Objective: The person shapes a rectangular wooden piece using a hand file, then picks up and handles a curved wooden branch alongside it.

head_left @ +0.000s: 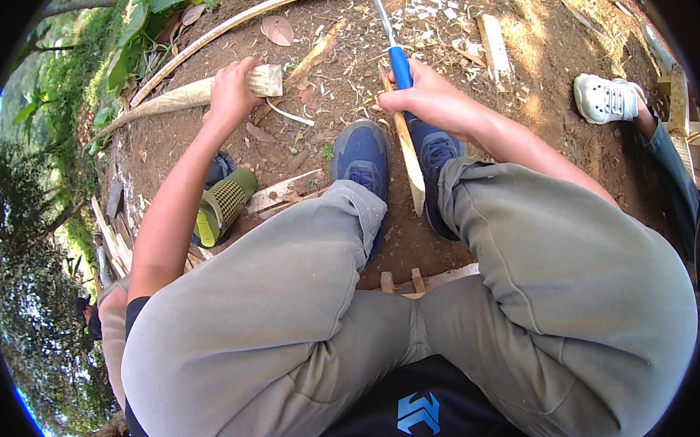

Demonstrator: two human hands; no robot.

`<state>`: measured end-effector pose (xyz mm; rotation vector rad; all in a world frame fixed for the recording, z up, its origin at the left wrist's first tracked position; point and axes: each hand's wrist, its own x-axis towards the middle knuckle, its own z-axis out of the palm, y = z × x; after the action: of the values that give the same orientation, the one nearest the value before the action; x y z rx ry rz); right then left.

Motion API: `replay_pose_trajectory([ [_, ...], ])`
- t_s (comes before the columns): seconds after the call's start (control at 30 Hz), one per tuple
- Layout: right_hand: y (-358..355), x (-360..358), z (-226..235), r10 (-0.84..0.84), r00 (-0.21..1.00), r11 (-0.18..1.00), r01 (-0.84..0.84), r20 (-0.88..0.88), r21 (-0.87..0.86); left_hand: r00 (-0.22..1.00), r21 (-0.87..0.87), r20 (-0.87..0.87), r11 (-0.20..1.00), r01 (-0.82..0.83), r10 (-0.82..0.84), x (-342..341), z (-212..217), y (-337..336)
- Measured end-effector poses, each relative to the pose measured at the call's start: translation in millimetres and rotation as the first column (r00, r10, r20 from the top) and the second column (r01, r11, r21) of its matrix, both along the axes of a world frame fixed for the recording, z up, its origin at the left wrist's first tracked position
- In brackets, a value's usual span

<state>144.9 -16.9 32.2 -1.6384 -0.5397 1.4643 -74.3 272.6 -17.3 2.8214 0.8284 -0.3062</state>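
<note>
My left hand (235,91) is closed around a thick pale piece of wood (171,100), close to its squared end. That wood tapers away to the left along the ground. In front of my right shoe, my right hand (429,103) is closed on the blue handle of a chisel-like tool (401,68), whose long metal shaft points away from me. A narrow wooden stick (409,160) passes under the same hand and slants down between my shoes, its broad pale end nearest me. Whether my fingers also grip the stick is hard to see.
A long bent wooden strip (241,18) curves across the far left. Wood chips (433,17) litter the dirt ahead, near a short plank (494,49). A person's white clog (605,99) is at the right. An olive-green shoe (227,203) lies beside my left leg.
</note>
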Motion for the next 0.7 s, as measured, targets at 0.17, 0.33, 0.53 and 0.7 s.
replay_pose_trajectory([
  [0.17,0.5,1.0,1.6,-0.001,1.000,1.000,0.002,0.021,-0.028,0.996,0.051,-0.075,0.998,-0.037,0.041,4.0,1.5,-9.6],
  [0.33,2.9,0.9,6.7,-0.011,0.999,0.999,0.013,0.037,-0.041,0.998,0.011,-0.069,1.000,0.011,-0.010,-2.4,-11.7,-0.1],
  [0.53,0.9,9.5,-1.2,-0.023,0.999,0.997,0.020,-0.037,-0.077,1.000,-0.243,-0.024,0.970,0.002,-0.008,0.6,5.1,-1.7],
  [0.7,8.6,4.1,20.7,0.044,0.992,0.976,-0.068,-0.119,-0.208,0.982,-0.241,0.122,0.964,-0.113,0.145,-3.2,15.2,-34.3],
])
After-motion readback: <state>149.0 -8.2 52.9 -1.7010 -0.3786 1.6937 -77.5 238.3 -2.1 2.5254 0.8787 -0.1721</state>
